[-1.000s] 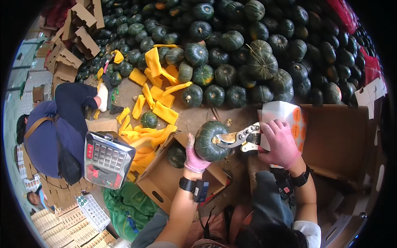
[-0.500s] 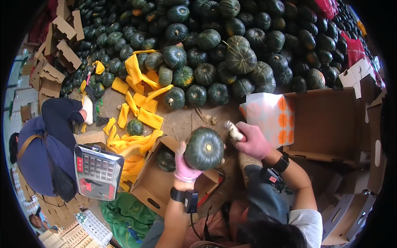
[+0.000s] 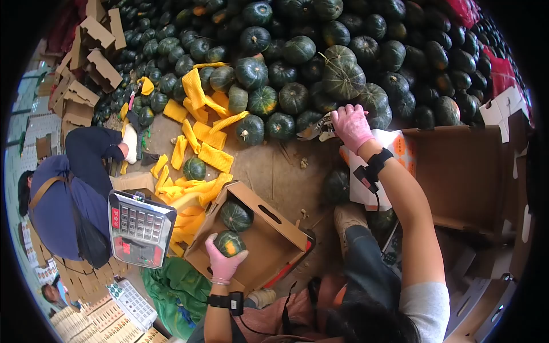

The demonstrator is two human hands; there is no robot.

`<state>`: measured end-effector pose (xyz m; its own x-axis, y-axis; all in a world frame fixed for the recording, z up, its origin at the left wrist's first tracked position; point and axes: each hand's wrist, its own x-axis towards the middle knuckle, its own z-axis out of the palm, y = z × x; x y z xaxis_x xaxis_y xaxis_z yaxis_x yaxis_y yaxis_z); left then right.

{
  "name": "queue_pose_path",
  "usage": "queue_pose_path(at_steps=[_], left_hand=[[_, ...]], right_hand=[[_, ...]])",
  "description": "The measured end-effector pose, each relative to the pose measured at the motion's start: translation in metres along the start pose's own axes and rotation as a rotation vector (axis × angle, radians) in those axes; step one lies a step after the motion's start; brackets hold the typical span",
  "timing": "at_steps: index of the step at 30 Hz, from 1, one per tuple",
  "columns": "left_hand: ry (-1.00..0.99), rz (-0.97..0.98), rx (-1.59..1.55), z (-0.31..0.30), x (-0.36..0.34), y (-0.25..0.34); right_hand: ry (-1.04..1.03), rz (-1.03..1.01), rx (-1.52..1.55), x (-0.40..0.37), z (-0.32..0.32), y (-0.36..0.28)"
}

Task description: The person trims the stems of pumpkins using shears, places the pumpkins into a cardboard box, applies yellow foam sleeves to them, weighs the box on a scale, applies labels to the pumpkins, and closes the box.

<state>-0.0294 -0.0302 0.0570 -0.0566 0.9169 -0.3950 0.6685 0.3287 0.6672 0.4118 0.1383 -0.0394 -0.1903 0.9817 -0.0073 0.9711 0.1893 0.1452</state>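
The left hand (image 3: 223,264) has its fingers wrapped round a green squash (image 3: 230,242), low in the near corner of the cardboard box (image 3: 274,216) on the floor (image 3: 274,167). The right hand (image 3: 350,126) grips the cutters (image 3: 316,130) by the squash pile (image 3: 297,57).

2 pink gloves cover the left hand (image 3: 224,264) and right hand (image 3: 351,127). Each wrist wears a black strap (image 3: 372,168) carrying 1 small black device. Pale-grey short sleeve (image 3: 423,306), dark-grey trousers (image 3: 366,268).
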Motion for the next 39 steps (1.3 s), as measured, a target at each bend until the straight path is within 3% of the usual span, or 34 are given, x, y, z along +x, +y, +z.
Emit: queue_pose_path(at_steps=[1,2,5,7,9,10,11,13,15,16,17,19,23,24,25,26,28,29,31,37,39], left_hand=[[0.189,0.072,0.269,0.008,0.001,0.002],[0.239,0.132,0.356,0.014,0.005,0.0],[0.301,0.128,0.463,0.015,0.004,-0.011],[0.336,0.156,0.573,0.02,-0.005,0.018],[0.314,0.432,0.292,0.028,0.005,0.054],[0.215,0.463,0.121,0.037,0.017,0.062],[0.035,0.387,-0.358,0.055,0.027,0.081],[-0.294,0.214,-0.817,0.071,0.04,0.128],[-0.702,-0.231,-1.353,0.095,0.059,0.14],[-0.857,-0.354,-1.517,0.107,0.067,0.158],[-0.955,-0.39,-1.544,0.117,0.069,0.159],[-1.0,-0.462,-1.872,0.123,0.071,0.159],[-0.92,-0.46,-1.769,0.125,0.073,0.145],[-0.969,-0.318,-1.788,0.128,0.071,0.136],[-0.969,-0.318,-1.787,0.124,0.071,0.141],[-0.899,-0.399,-1.796,0.117,0.071,0.15],[-0.716,-0.476,-1.773,0.115,0.072,0.153],[-0.716,-0.477,-1.771,0.114,0.073,0.15],[-0.752,-0.353,-1.641,0.108,0.075,0.146],[-0.904,-0.476,-1.697,0.1,0.083,0.146],[-1.113,-0.507,-1.705,0.095,0.083,0.147]], right_hand=[[0.001,0.004,-0.005,0.0,0.003,0.003],[0.01,0.026,0.014,0.0,0.005,0.006],[0.055,0.147,0.189,-0.011,0.001,0.01],[0.059,0.353,0.523,-0.023,-0.029,0.01],[0.033,0.458,1.089,-0.031,-0.074,0.012],[-0.268,0.625,1.378,-0.03,-0.104,0.017],[-0.182,0.521,1.749,-0.035,-0.1,0.014],[0.031,0.3,2.106,-0.035,-0.091,-0.015],[-0.224,0.32,2.084,-0.049,-0.117,-0.029],[-0.478,0.341,2.056,-0.053,-0.122,-0.028],[-0.405,0.221,2.078,-0.06,-0.108,-0.039],[-0.423,0.166,2.105,-0.064,-0.11,-0.045],[0.151,0.03,1.594,-0.075,-0.099,-0.032],[0.142,0.115,1.427,-0.079,-0.107,-0.028],[0.132,0.196,1.258,-0.084,-0.117,-0.025],[0.296,0.101,0.917,-0.087,-0.115,-0.016],[0.294,0.009,0.726,-0.09,-0.116,-0.006],[0.299,-0.017,0.651,-0.091,-0.118,-0.005],[0.313,-0.048,0.626,-0.088,-0.119,-0.006],[0.348,-0.149,0.599,-0.078,-0.131,-0.003],[0.335,-0.175,0.607,-0.077,-0.132,-0.001]])
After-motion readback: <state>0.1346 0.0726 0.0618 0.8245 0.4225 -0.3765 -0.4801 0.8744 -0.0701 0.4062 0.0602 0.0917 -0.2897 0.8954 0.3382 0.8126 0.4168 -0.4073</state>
